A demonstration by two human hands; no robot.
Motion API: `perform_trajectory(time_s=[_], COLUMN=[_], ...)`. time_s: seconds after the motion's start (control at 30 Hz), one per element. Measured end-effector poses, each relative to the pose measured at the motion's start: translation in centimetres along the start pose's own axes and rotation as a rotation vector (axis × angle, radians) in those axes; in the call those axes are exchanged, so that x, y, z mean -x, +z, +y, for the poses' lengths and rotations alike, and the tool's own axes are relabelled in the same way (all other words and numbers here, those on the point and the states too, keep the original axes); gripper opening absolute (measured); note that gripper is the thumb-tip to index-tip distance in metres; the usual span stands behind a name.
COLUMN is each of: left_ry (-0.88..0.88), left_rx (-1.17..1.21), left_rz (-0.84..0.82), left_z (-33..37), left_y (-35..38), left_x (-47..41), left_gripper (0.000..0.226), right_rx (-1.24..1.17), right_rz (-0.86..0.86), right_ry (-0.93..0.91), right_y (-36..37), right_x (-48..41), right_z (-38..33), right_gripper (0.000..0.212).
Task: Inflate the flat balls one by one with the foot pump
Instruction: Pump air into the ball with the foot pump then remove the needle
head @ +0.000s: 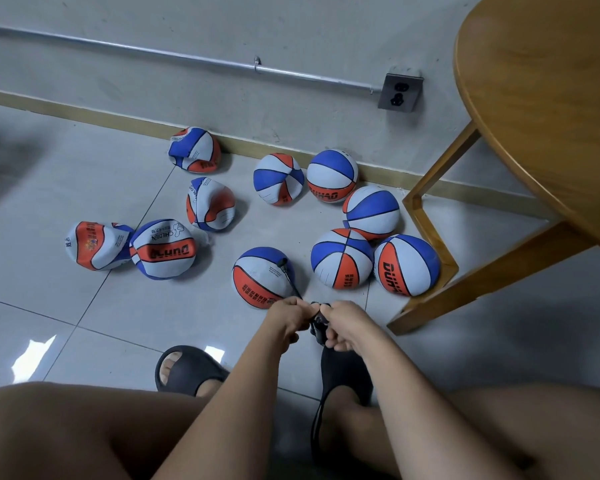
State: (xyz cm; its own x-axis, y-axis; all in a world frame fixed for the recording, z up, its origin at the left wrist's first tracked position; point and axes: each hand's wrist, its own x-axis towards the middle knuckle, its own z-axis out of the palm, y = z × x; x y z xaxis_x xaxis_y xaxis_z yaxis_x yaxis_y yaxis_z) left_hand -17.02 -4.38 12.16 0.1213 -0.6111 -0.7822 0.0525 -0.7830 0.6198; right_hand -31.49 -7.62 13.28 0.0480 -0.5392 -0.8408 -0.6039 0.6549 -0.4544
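I'm watching left hand (pixel 286 320), right hand (pixel 343 323) pinching the pump (pixel 316 325); tugging risks freeing the hose (pixel 289 278) from the ball (pixel 257 282) past their fingertips (pixel 303 309).

The ball (pixel 257 282) with the hose (pixel 289 278) plugged in lies on the floor (pixel 66 188) just ahead of my left hand (pixel 286 320) and right hand (pixel 343 325), which meet on the foot pump (pixel 317 328). Left of that ball I count four crumpled balls (pixel 165 249); right of it and behind, five rounder balls (pixel 342 258); farther right, the table (pixel 541 98).

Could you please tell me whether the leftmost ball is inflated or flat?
Flat: the leftmost ball is crumpled, with its side folded inward.
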Motion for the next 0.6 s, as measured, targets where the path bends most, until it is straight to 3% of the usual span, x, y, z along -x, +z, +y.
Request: perform_trajectory(time_s=[0.33,0.6], left_ry=[-0.048,0.229], left_rx=[-0.029,0.129], left_rz=[0.1,0.037], left_z=[-5.1,2.9], left_y=[1.8,-0.2], left_x=[-1.2,0.5], left_gripper=[0.02,0.023], right_rx=[0.057,-0.183], right_rz=[0.008,0.039], right_ry=[0.087,-0.099], right_y=[1.9,-1.9], right_x=[-0.5,1.5], right_z=[3.9,-3.4], right_gripper=[0.031,0.033])
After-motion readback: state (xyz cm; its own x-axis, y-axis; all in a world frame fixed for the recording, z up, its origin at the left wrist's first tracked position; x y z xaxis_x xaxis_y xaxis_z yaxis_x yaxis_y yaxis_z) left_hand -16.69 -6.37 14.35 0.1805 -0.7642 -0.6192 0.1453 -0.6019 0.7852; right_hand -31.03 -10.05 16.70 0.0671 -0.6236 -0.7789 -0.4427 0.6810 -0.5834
